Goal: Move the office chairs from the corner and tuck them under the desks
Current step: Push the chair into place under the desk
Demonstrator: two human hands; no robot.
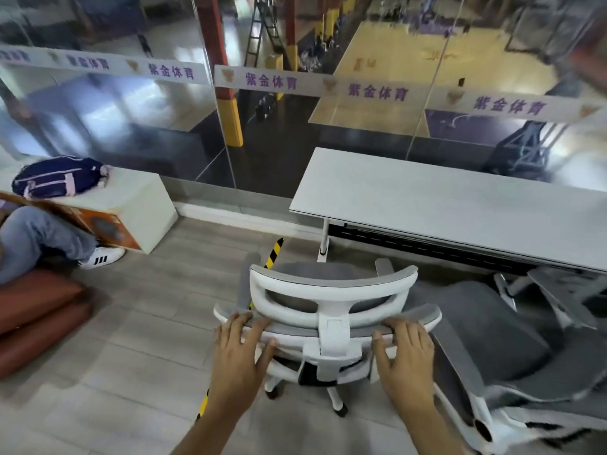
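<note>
An office chair (328, 310) with a white plastic frame and grey mesh is standing on the pale wood-look floor (131, 339), its back facing the person and its seat pointing toward the near left corner of the desk (443, 205). Its curved headrest (331, 280) is sitting above the backrest's top edge, joined by a white bracket. The desk is showing a flat, matte, light-grey top on a white leg, standing against a glass wall (164, 110) banded with a white strip of purple lettering.

The left hand (241, 346) is resting on the left end of the backrest's top rail, fingers spread and bending over the edge, thumb stretched toward the middle. The right hand (405, 348) is lying on the right end in the same way, fingers curving over the rail. Both are gripping lightly rather than clenching.

A second chair (499, 349), grey mesh on a white frame, is tilting just beside the first on the right, partly under the desk; its lower part is running out of the picture. At the left, a seated person's jeans leg and white trainer (101, 256) are showing, cut off by the edge, beside a cardboard box (131, 211) carrying a dark blue bag (59, 175). The chair's base is mostly hidden behind the backrest.
</note>
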